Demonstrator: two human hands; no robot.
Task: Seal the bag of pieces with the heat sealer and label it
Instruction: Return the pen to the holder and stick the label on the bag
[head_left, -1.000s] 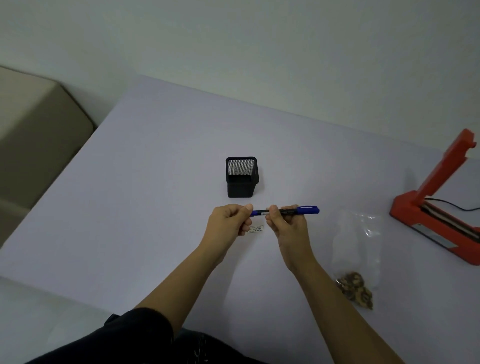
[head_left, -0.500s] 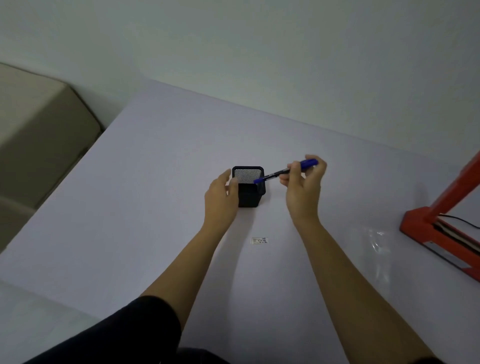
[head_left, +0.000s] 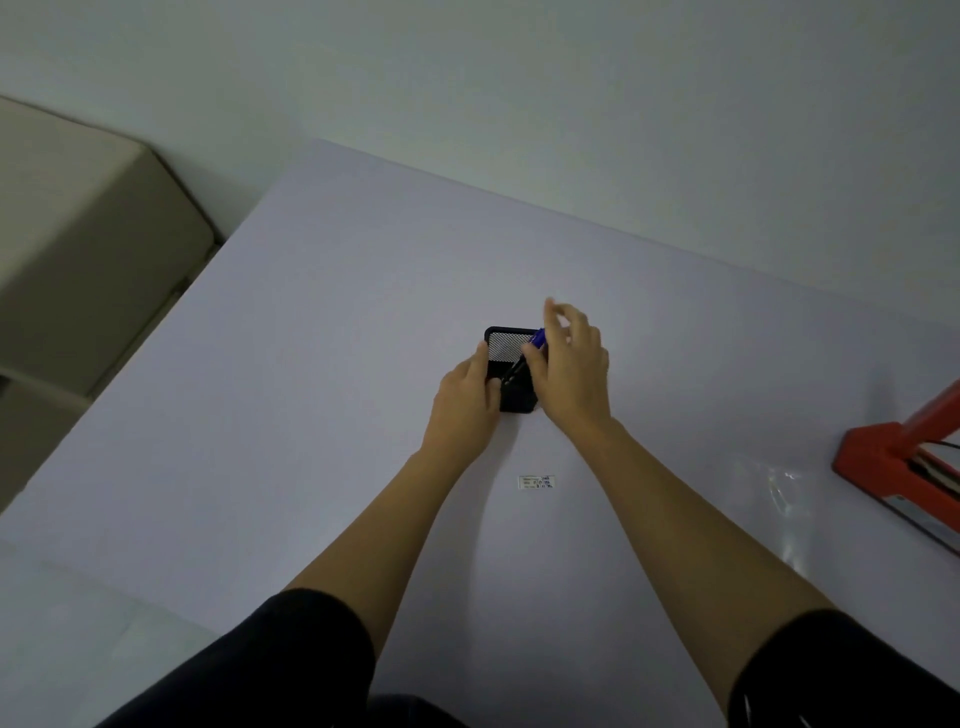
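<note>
Head view: on a pale counter (head_left: 322, 364), the left hand (head_left: 465, 397) cups a black mesh pen holder (head_left: 511, 345) as the right hand (head_left: 571, 371), fingers spread, releases a blue marker (head_left: 537, 340) into it; the label (head_left: 536, 482), print illegible, lies nearer, the clear bag (head_left: 779, 480) beside the red heat sealer (head_left: 893, 457).

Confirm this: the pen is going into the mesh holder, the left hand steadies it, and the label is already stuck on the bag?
Not quite. The head view shows the label lying loose on the table, apart from the bag. The rest is right.
</note>
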